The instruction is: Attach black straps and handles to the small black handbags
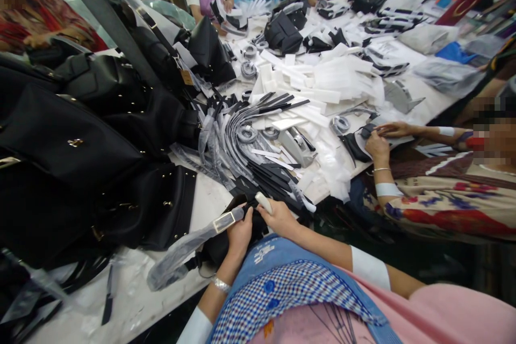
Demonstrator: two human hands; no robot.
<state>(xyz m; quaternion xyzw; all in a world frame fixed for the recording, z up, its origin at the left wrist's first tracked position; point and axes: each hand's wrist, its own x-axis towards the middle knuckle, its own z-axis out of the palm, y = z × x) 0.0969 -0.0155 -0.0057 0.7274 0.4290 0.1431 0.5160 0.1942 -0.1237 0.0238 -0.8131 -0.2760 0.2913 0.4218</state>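
My left hand (239, 232) is closed on the edge of a black bag (215, 250) near my apron, thumb on top. Beside it runs a strap (175, 260) wrapped in clear plastic, with a gold rectangular buckle (224, 222). Close by, my right hand (282, 219) grips a tool with a white handle (264, 203); its working end is hidden against the black material. Much of the bag lies in shadow behind my hands.
Finished-looking black bags (72, 134) pile up on the left. Black straps (236, 145), white foam strips (314, 80) and a tape dispenser (298, 146) cover the table ahead. A co-worker's hands (379, 142) handle a black piece on the right. Other people stand across the table.
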